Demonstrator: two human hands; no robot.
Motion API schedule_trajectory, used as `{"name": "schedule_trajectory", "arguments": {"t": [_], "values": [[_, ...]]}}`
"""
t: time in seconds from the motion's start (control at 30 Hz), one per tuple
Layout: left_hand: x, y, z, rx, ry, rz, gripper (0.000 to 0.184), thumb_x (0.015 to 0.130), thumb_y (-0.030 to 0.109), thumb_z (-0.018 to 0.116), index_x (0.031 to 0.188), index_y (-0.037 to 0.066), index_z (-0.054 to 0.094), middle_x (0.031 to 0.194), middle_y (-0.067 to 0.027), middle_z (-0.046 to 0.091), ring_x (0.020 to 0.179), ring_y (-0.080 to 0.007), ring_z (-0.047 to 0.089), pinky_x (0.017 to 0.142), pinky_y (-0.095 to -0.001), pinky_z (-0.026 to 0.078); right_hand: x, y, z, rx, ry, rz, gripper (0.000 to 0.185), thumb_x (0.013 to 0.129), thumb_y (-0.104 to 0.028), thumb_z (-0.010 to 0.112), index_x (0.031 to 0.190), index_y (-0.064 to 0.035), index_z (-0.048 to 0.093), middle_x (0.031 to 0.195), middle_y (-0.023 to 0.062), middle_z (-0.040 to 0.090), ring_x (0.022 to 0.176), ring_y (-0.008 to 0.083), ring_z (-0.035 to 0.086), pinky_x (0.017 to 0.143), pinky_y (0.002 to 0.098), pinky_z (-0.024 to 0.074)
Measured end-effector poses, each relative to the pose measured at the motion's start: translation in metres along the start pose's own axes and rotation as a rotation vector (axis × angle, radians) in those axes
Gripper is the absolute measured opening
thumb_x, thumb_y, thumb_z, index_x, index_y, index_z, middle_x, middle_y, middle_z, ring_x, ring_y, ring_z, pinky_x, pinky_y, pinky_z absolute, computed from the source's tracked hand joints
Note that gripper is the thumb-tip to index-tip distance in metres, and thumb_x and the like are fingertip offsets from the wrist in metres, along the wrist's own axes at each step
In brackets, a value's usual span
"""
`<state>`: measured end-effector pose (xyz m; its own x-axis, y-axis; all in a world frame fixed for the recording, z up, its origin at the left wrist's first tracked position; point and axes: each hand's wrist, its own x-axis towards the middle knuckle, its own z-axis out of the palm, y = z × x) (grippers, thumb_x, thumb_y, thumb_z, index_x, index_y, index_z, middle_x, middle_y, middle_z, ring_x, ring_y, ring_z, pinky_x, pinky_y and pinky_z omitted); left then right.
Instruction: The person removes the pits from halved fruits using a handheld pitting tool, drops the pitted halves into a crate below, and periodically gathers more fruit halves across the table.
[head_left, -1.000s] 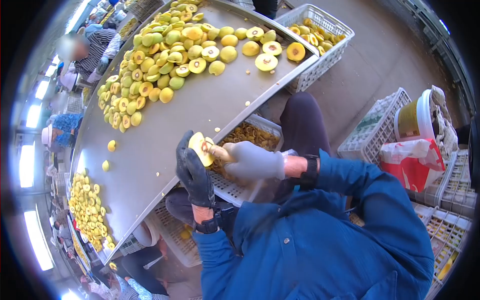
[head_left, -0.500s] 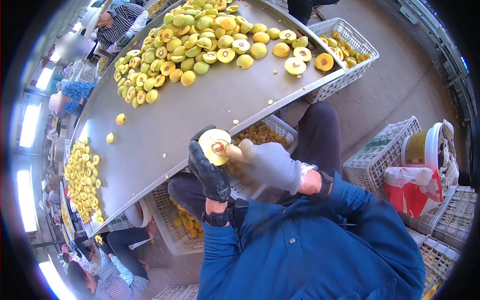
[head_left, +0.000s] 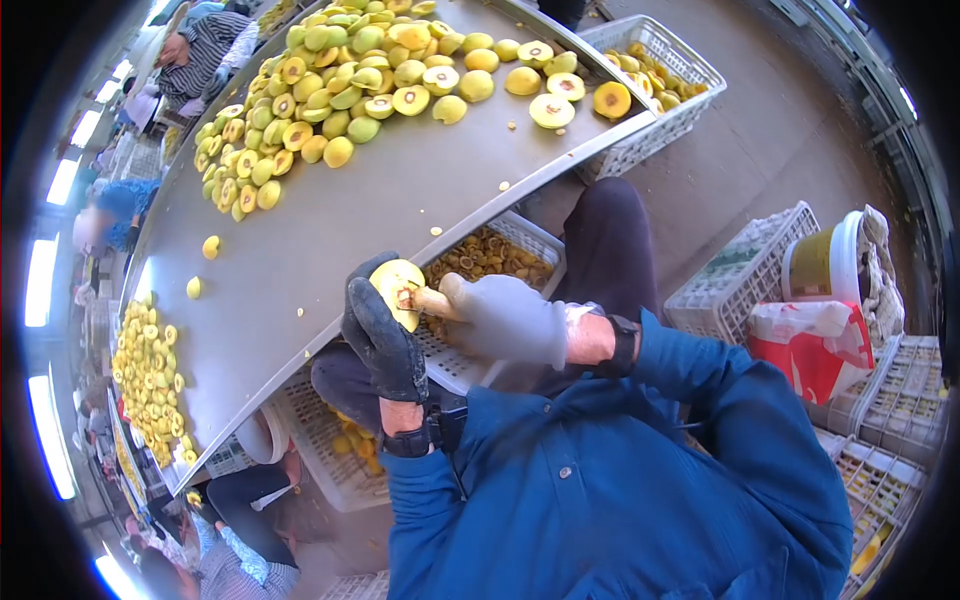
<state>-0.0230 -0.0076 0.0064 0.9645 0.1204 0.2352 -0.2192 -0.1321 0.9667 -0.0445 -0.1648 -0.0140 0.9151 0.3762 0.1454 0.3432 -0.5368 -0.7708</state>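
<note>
My left hand (head_left: 385,330), in a dark, worn glove, is closed around a halved yellow peach (head_left: 396,283). Its cut face is turned toward my right hand, and a reddish-brown pit area shows in the middle. My right hand (head_left: 512,318), in a light grey glove, grips a pitting tool with a pale wooden handle (head_left: 436,304). The tool's end meets the pit area; its tip is hidden in the flesh. Both hands are above my lap at the metal table's edge. Below them, a crate of brown pits and scraps (head_left: 500,262) is partly covered by my right hand.
On the metal table (head_left: 330,235) lie a large heap of peach halves (head_left: 340,95) and a smaller pile (head_left: 148,375). A white crate of fruit (head_left: 690,115) stands beyond the corner. Crates, a bucket (head_left: 825,265) and a red-white bag (head_left: 810,345) are at right. Other people sit at left.
The view has shifted, so the table and hands appear further left. My left hand still holds the peach half, and the tool stays at its centre, with the right hand slightly turned.
</note>
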Motion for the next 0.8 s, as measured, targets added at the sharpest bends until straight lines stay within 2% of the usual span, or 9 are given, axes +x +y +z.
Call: {"name": "schedule_trajectory", "arguments": {"t": [0.07,0.2,0.23,0.3,0.4,0.47,0.53,0.67,0.8], "values": [[0.002,-0.006,-0.003,0.072,-0.049,0.068,0.050,0.105,0.034,0.030,0.108,-0.004,0.062,0.103,-0.0136,0.065,0.093,-0.0203,0.061,0.086,-0.0336,0.050,0.000,0.004,0.002,-0.024,-0.009,0.003,0.028,0.082,-0.023,0.070,0.093,-0.0063,0.050,0.062,0.0158,0.057,0.060,0.0386,0.062,0.051,0.0460,0.0477],[0.015,-0.003,-0.016,0.056,-0.251,-0.089,0.051,0.105,0.035,0.029,0.113,-0.005,0.060,0.106,-0.0136,0.064,0.094,-0.0204,0.062,0.087,-0.0340,0.050,-0.001,0.003,-0.010,0.598,-0.217,0.084,0.021,0.086,-0.016,0.062,0.101,-0.0017,0.059,0.076,0.0092,0.064,0.069,0.0152,0.062,0.063,0.0322,0.0493],[0.015,-0.010,-0.016,0.045,-0.235,-0.058,0.051,0.105,0.035,0.029,0.115,-0.005,0.059,0.107,-0.0135,0.064,0.094,-0.0206,0.062,0.088,-0.0341,0.051,-0.001,-0.004,-0.014,0.747,-0.297,0.278,0.021,0.088,-0.014,0.058,0.104,-0.0007,0.062,0.083,0.0025,0.063,0.076,0.0062,0.055,0.069,0.0261,0.0464],[0.014,-0.010,-0.002,-0.169,-0.154,-0.010,0.052,0.105,0.038,0.031,0.118,-0.005,0.057,0.112,-0.0140,0.063,0.096,-0.0216,0.063,0.086,-0.0343,0.052,-0.005,-0.007,-0.002,0.936,-0.251,0.330,0.021,0.086,-0.017,0.059,0.099,-0.0003,0.061,0.072,0.0012,0.058,0.067,0.0084,0.056,0.059,0.0282,0.0455],[-0.014,-0.009,0.015,-0.028,0.023,0.136,0.056,0.104,0.043,0.033,0.118,-0.005,0.057,0.109,-0.0147,0.064,0.095,-0.0218,0.064,0.083,-0.0354,0.054,-0.016,-0.012,-0.006,1.064,-0.339,0.439,0.019,0.086,-0.018,0.060,0.096,-0.0016,0.061,0.065,-0.0016,0.053,0.059,0.0075,0.054,0.053,0.0262,0.0436],[-0.012,-0.009,0.003,-0.060,-0.103,0.065,0.061,0.101,0.050,0.038,0.117,-0.005,0.057,0.100,-0.0153,0.067,0.088,-0.0216,0.065,0.080,-0.0350,0.055,-0.023,-0.011,-0.007,1.019,-0.392,0.450,0.020,0.086,-0.018,0.059,0.096,-0.0006,0.061,0.065,-0.0004,0.054,0.059,0.0093,0.055,0.053,0.0277,0.0446],[-0.004,-0.013,-0.001,-0.234,-0.214,-0.108,0.062,0.100,0.053,0.040,0.114,-0.005,0.057,0.096,-0.0153,0.067,0.085,-0.0215,0.065,0.080,-0.0344,0.055,-0.017,-0.010,-0.003,0.588,-0.215,0.278,0.023,0.085,-0.017,0.059,0.097,0.0028,0.061,0.069,0.0054,0.061,0.062,0.0136,0.060,0.057,0.0315,0.0480],[-0.003,-0.005,0.003,-0.496,-0.231,-0.048,0.061,0.099,0.053,0.044,0.107,-0.005,0.060,0.094,-0.0173,0.068,0.080,-0.0239,0.067,0.077,-0.0347,0.055,-0.017,-0.020,-0.009,0.841,-0.346,0.359,0.025,0.083,-0.019,0.063,0.094,0.0042,0.063,0.072,0.0104,0.064,0.064,0.0171,0.062,0.061,0.0343,0.0491],[0.010,-0.006,-0.012,-0.214,-0.416,0.066,0.056,0.099,0.048,0.045,0.104,-0.005,0.061,0.091,-0.0193,0.069,0.079,-0.0262,0.068,0.073,-0.0373,0.057,-0.011,-0.002,0.000,0.524,-0.244,0.166,0.026,0.083,-0.021,0.064,0.092,0.0041,0.063,0.071,0.0127,0.064,0.064,0.0185,0.062,0.062,0.0356,0.0494]]}}
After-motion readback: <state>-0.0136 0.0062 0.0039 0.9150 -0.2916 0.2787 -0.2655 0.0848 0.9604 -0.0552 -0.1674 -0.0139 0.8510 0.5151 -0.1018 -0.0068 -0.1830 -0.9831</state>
